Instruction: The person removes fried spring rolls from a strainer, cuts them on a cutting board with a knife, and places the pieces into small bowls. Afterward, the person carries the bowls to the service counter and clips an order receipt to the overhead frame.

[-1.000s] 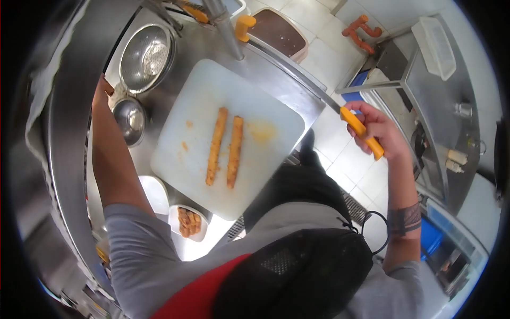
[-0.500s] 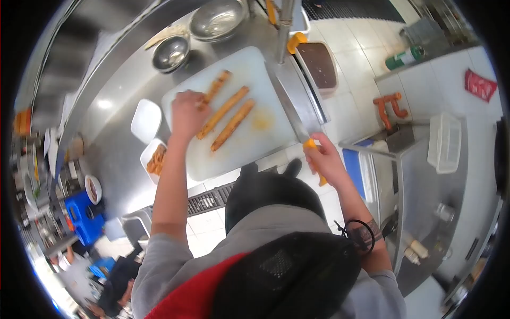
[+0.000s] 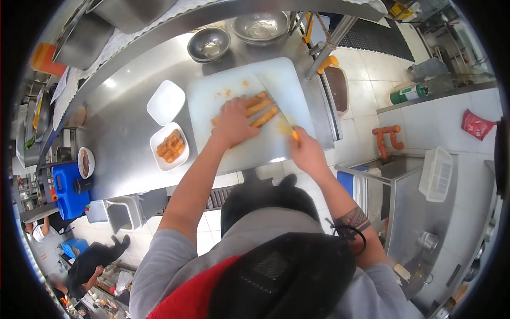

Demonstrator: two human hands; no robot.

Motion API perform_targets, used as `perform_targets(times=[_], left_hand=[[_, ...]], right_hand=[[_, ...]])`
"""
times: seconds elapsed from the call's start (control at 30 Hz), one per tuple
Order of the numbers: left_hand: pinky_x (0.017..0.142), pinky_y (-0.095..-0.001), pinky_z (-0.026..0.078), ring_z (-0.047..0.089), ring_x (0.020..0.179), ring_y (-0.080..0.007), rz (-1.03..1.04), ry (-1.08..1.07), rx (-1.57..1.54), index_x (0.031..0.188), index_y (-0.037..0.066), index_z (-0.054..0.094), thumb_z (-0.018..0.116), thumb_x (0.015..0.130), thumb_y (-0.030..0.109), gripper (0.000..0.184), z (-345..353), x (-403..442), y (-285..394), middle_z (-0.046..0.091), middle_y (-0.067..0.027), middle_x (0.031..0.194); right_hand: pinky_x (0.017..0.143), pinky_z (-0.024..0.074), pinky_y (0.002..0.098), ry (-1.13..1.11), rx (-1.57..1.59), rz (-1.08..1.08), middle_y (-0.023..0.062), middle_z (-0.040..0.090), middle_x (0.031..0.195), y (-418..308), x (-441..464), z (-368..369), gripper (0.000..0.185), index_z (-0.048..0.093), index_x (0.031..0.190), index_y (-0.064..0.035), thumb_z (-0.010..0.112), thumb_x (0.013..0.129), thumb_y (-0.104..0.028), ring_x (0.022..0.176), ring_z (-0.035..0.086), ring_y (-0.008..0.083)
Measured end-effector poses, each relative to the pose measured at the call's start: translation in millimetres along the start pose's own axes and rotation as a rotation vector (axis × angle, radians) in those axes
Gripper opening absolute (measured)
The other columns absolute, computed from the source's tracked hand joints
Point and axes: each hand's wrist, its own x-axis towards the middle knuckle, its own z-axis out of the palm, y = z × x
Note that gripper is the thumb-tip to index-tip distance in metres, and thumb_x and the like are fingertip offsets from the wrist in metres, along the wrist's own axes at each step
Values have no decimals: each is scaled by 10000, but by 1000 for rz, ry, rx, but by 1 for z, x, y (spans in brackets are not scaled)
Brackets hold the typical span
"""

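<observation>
Plainly, left hand covers rolls while right hand holds knife.

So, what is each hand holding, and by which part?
Right hand grips the knife by its yellow-orange handle; left hand rests over the browned rolls, exact grip hidden.

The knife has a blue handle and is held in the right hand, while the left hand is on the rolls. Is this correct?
Only the colour is wrong: the head view shows a yellow-orange handle. The right hand holds the knife, and the left hand is on the rolls.
</observation>
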Motion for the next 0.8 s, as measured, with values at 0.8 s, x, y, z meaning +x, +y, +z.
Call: perform_targets(times=[0.8], left_hand=[[1218, -479, 310, 253, 1484, -393, -14, 232, -398, 1602, 21, 188, 939, 670, 324, 1235, 19, -49, -30, 238, -226, 1608]], right_hand=[[706, 512, 621, 17, -153, 29, 306, 655, 760, -4, 10, 17, 224, 533, 1022, -7, 548, 1008, -230, 771, 655, 518]])
